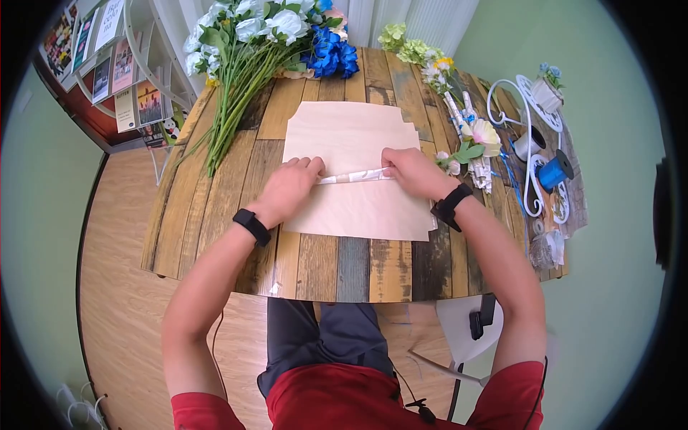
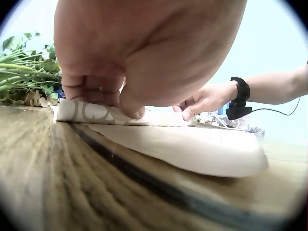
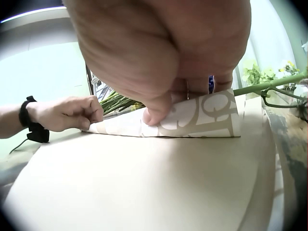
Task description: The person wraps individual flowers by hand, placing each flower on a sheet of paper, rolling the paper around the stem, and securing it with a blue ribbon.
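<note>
My left hand [image 1: 289, 188] and right hand [image 1: 414, 173] pinch opposite ends of a narrow rolled edge of wrapping paper [image 1: 351, 176]. The roll's white outside carries beige lettering, clear in the right wrist view on the rolled paper [image 3: 202, 115]. Its plain cream side lies flat below, over a stack of cream sheets [image 1: 351, 129]. In the left wrist view, the thumb and fingers of the left hand [image 2: 144, 57] press the roll close to the wood. At the roll's right end a green stem [image 3: 260, 87] shows beside the right hand [image 3: 163, 53].
Long-stemmed artificial flowers [image 1: 244, 86] lie at the back left, with blue blooms [image 1: 331, 54] beside them. On the right are a cream flower [image 1: 481, 136], paper-wrapped stems [image 1: 459, 115], a white metal stand [image 1: 532, 172] and a blue ribbon spool [image 1: 553, 172].
</note>
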Tool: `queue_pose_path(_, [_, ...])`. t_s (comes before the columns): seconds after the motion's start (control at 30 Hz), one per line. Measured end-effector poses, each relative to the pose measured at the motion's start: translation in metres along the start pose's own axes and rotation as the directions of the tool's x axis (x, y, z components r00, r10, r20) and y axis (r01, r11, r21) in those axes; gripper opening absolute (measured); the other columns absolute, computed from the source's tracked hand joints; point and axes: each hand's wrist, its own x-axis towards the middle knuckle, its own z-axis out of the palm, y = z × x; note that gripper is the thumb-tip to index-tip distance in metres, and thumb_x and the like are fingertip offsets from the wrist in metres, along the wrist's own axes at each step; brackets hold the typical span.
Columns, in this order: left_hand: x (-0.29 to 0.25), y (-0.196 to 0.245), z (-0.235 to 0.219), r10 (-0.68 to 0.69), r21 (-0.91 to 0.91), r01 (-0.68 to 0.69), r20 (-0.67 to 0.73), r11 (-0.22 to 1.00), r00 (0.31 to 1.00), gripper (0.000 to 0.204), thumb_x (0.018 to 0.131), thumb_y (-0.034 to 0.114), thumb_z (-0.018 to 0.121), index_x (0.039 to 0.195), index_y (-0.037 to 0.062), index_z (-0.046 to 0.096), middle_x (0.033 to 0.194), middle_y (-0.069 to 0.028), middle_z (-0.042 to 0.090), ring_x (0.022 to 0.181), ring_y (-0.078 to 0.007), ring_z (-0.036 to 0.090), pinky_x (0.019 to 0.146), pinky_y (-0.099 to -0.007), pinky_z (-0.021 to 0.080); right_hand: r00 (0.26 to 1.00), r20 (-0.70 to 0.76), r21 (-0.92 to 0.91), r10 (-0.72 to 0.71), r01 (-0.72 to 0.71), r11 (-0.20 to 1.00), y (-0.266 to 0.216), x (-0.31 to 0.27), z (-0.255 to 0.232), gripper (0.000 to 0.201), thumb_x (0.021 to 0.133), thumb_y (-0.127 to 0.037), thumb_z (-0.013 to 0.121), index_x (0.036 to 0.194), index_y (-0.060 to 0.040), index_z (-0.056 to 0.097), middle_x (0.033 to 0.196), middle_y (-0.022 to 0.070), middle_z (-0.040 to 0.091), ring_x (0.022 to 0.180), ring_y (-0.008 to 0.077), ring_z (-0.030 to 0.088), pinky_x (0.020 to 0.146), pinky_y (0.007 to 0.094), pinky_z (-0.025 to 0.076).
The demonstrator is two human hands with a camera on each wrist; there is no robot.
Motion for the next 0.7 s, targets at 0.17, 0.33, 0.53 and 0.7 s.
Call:
queue_pose_path(0.17, [0.005, -0.016, 0.006, 0.003, -0.149, -0.002, 0.006, 0.989, 1.0, 0.009, 0.089, 0.01, 0.057, 0.097, 0.0069, 0.06, 0.092, -0.0137, 0.062, 0.092, -0.0342, 0.058, 0.081, -0.042, 0.048, 0.993, -0.069, -0.084, -0.093, 0.087, 0.993, 0.004, 0.002, 0.007, 0.01, 0.09, -0.012, 0.061, 0.089, -0.0028, 0.056, 0.087, 0.0164, 0.062, 0.085, 0.0378, 0.059, 0.074, 0.0447, 0.046])
queue_pose_path(0.33, [0.01, -0.014, -0.001, 0.021, -0.118, -0.019, 0.019, 0.993, 1.0, 0.009, 0.088, 0.013, 0.059, 0.096, 0.0089, 0.062, 0.091, -0.0117, 0.061, 0.092, -0.0326, 0.059, 0.08, -0.0426, 0.049, 0.992, -0.072, -0.076, -0.106, 0.1, 0.992, 0.011, 0.004, 0.011, 0.01, 0.09, -0.012, 0.06, 0.086, -0.0028, 0.057, 0.087, 0.0163, 0.061, 0.087, 0.0376, 0.059, 0.074, 0.0451, 0.046])
queue_pose_path(0.53, [0.017, 0.012, -0.003, 0.139, 0.073, -0.133, -0.071, 0.988, 0.988, 0.012, 0.088, 0.017, 0.062, 0.097, 0.008, 0.062, 0.088, -0.0111, 0.06, 0.087, -0.0318, 0.061, 0.074, -0.0424, 0.05, 0.999, 0.019, 0.089, -0.046, 0.044, 0.995, 0.015, 0.017, -0.004, 0.013, 0.089, -0.012, 0.062, 0.085, -0.0006, 0.059, 0.082, 0.0173, 0.062, 0.078, 0.0345, 0.059, 0.071, 0.0416, 0.046])
queue_pose_path(0.7, [0.03, 0.015, -0.005, 0.063, -0.045, -0.073, -0.193, 0.996, 0.979, 0.012, 0.089, 0.017, 0.064, 0.094, 0.0057, 0.061, 0.088, -0.0118, 0.061, 0.086, -0.0319, 0.062, 0.073, -0.04, 0.05, 1.0, 0.014, 0.133, -0.009, 0.007, 0.991, 0.013, 0.023, -0.043, 0.012, 0.089, -0.01, 0.063, 0.087, 0.0001, 0.058, 0.078, 0.0128, 0.061, 0.073, 0.0226, 0.055, 0.068, 0.0362, 0.045])
